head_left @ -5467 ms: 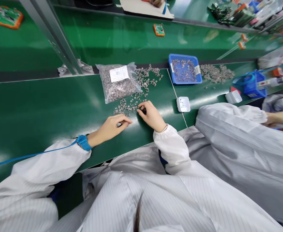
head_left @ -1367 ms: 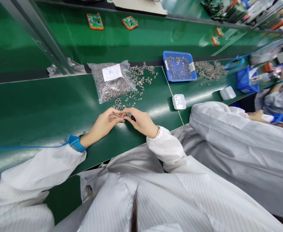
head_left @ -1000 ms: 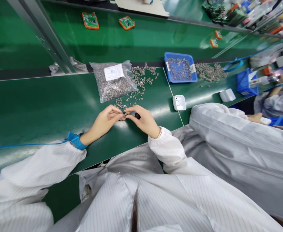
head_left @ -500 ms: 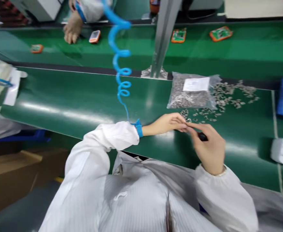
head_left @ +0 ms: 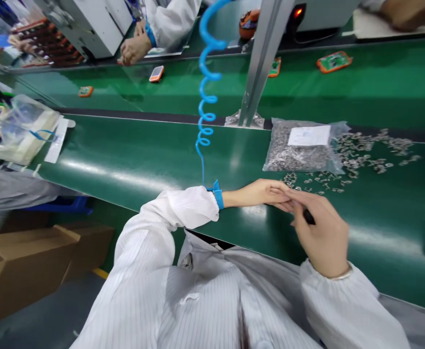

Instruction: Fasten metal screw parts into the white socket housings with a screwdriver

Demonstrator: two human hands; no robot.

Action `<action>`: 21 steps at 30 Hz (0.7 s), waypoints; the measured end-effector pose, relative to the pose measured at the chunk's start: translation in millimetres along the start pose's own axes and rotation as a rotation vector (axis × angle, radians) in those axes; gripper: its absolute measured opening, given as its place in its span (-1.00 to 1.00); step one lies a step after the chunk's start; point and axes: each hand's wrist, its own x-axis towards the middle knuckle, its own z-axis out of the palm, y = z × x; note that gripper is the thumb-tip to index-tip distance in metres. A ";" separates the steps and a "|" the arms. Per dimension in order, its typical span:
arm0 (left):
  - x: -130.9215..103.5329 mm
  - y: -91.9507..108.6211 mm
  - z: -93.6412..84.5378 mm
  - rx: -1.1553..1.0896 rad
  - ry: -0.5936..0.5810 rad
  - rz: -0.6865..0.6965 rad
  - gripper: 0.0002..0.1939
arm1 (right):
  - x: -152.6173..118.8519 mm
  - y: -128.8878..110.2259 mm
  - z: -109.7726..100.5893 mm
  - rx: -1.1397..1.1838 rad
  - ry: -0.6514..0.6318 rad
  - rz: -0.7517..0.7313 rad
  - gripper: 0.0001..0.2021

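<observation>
My left hand (head_left: 265,192) reaches in from the left, a blue wrist strap (head_left: 218,195) around its wrist. Its fingers are closed together and meet the fingertips of my right hand (head_left: 323,230); whatever they pinch is hidden. In my right hand sits a black object (head_left: 308,216), mostly covered by the palm, so its kind does not show. Just beyond the fingers, small metal parts (head_left: 365,152) lie scattered over the green work surface (head_left: 125,155). Beside them rests a clear plastic bag (head_left: 283,155) full of similar parts, with a white label (head_left: 309,135).
A coiled blue cord (head_left: 208,99) runs up from the strap. Behind a metal post (head_left: 258,72), orange-framed units (head_left: 334,62) lie on a green belt (head_left: 390,82). A co-worker's hand (head_left: 135,50) is at the far side. Plastic bags (head_left: 26,128) lie left; cardboard boxes (head_left: 26,271) stand below.
The view has swung, shifting most things right and down in the picture. The co-worker's hand has drawn back from the belt. My hands remain together, fingers slightly rearranged.
</observation>
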 end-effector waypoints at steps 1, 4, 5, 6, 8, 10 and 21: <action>-0.6 0.6 0.0 0.002 -0.004 -0.003 -0.38 | 1.0 -1.4 -0.2 0.005 -0.015 -0.004 -0.75; -1.7 0.6 1.4 0.048 -0.011 0.009 -0.39 | 3.3 -3.2 -2.1 0.008 -0.010 0.048 -0.77; -2.0 0.0 2.1 0.085 -0.009 0.014 -0.42 | 3.4 -2.3 -2.9 0.006 0.004 0.071 -0.77; -2.5 -0.6 2.9 0.128 -0.003 0.022 -0.45 | 3.3 -0.4 -3.7 0.006 0.011 0.095 -0.77; -4.0 -1.7 4.4 0.215 0.008 0.052 -0.50 | 2.8 6.0 -5.0 0.013 -0.010 0.148 -0.74; -6.4 -2.1 5.7 0.283 0.012 0.096 -0.49 | 2.9 13.8 -6.0 0.027 -0.066 0.199 -0.70; -19.8 -1.6 8.9 0.555 0.084 0.208 -0.54 | 11.5 7.9 -18.2 0.674 -0.222 0.680 -0.70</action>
